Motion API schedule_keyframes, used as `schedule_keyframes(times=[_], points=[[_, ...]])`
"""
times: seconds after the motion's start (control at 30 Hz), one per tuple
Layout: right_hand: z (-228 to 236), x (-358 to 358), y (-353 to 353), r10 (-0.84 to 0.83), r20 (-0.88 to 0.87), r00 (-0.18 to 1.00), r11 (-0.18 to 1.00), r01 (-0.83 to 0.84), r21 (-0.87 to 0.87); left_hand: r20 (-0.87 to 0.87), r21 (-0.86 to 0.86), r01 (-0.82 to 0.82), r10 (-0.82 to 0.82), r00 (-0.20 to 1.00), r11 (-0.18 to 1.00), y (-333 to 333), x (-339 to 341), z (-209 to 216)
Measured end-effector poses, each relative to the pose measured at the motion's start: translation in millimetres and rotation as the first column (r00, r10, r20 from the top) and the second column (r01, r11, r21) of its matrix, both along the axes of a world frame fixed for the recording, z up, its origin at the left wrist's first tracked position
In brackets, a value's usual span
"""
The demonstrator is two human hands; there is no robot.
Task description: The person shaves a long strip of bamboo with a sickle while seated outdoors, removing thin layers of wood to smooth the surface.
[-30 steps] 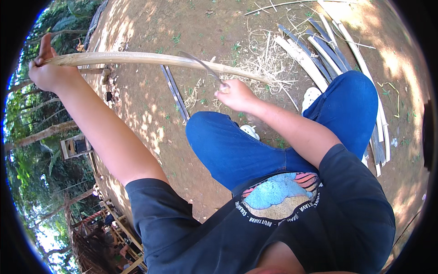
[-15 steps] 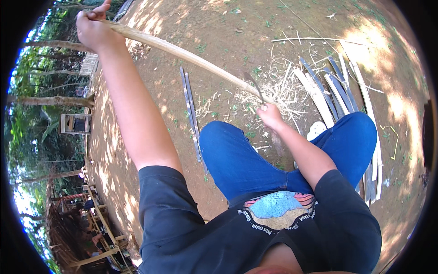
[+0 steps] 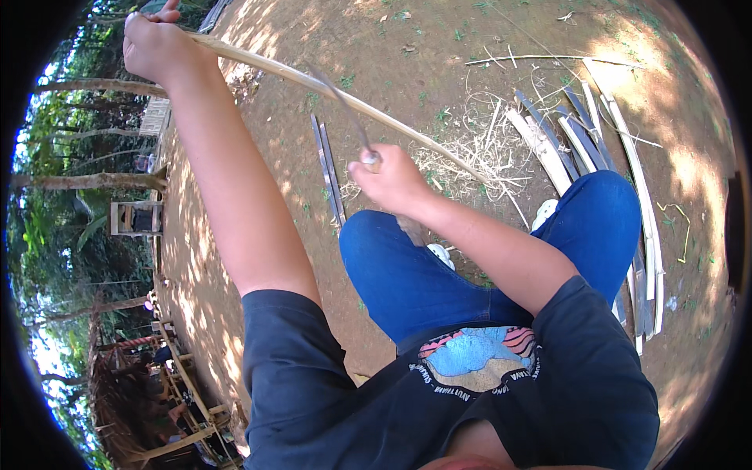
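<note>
My left hand (image 3: 160, 48), raised at the far left, is closed round the upper end of a long pale strip, likely bamboo (image 3: 345, 99). The strip slants down to the right, its lower end over a heap of curly shavings (image 3: 486, 160). In front of my left knee, my right hand (image 3: 389, 178) grips the handle of a knife (image 3: 341, 100). Its thin dark blade points up and to the left, crossing the strip about midway. Whether blade and strip touch, I cannot tell. Part of the handle is hidden by my fingers.
Split strips, pale and dark (image 3: 580, 149), lie on the ground beside my right knee. Two narrow dark strips (image 3: 327, 168) lie beyond my left knee. A thin stick (image 3: 548, 59) lies past the shavings. Trees (image 3: 86, 177) and a thatched shelter (image 3: 117, 392) stand at the left.
My right hand has moved left and away from me with the knife, from the strip's lower end to about its middle. My left hand still holds the strip, shifted slightly.
</note>
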State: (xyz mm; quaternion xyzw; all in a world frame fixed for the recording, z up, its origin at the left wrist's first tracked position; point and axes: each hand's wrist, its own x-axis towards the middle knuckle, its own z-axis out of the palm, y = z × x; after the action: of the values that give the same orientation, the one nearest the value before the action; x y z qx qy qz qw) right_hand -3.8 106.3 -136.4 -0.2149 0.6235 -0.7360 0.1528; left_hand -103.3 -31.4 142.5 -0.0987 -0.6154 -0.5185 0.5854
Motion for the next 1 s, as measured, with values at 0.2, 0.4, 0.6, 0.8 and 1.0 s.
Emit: schedule_keyframes(times=[0.2, 0.4, 0.6, 0.8, 1.0], points=[[-34, -6, 24, 0.082, 0.176, 0.981, 0.988, -0.103, 0.114, -0.002, 0.011, 0.009, -0.009, 1.0, 1.0, -13, 0, -4], [89, -2, -5, -0.017, -0.151, 0.988, 0.964, -0.024, -0.266, -0.007, -0.018, 0.048, -0.048, 0.999, 0.999, 6, 4, -2], [49, 4, -15, -0.095, -0.114, 0.989, 0.969, 0.066, -0.237, 0.005, -0.013, 0.005, -0.005, 1.0, 1.0, 14, 24, -1], [71, 2, 1, 0.047, -0.104, 0.994, 0.985, -0.063, -0.159, 0.029, -0.023, -0.063, 0.064, 0.998, 0.998, 23, 34, -2], [32, -6, 4, 0.009, -0.116, 0.993, 0.997, -0.018, -0.072, 0.046, -0.034, -0.084, 0.085, 0.995, 0.996, 23, 28, -4]])
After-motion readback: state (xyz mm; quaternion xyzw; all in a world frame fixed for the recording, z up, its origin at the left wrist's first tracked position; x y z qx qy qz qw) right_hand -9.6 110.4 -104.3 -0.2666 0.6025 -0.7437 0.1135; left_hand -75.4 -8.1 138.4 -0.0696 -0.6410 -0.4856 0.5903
